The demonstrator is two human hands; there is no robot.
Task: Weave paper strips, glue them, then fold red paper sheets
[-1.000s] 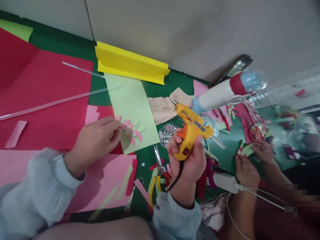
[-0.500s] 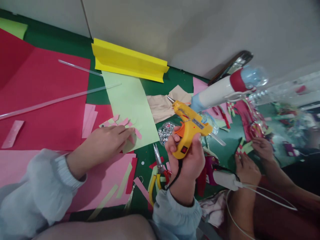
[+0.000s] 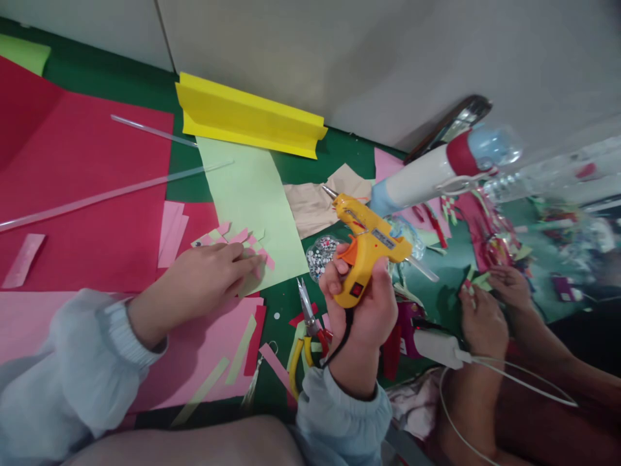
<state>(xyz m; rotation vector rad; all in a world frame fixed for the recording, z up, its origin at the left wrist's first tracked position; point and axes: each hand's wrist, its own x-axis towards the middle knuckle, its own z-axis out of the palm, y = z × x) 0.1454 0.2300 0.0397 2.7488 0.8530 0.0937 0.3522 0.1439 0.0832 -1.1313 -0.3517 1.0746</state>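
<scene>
Holding the glue gun (image 3: pixel 376 234) by its handle (image 3: pixel 345 298) is the right hand (image 3: pixel 365 327), while the left hand (image 3: pixel 201 278), grip too hidden to tell, partly covers probably light, bendy woven paper (image 3: pixel 251 241), best pinched by its edges, on the green sheet (image 3: pixel 250 188).

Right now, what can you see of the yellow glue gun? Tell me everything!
The yellow glue gun looks like plastic and is gripped in the right hand. Its silvery nozzle points away and to the left, in view against a crumpled beige piece. It has an orange trigger beside the fingers, a red switch on the handle, and a greyish label. A clear stick pokes out behind, and a black cord hangs below.
</scene>
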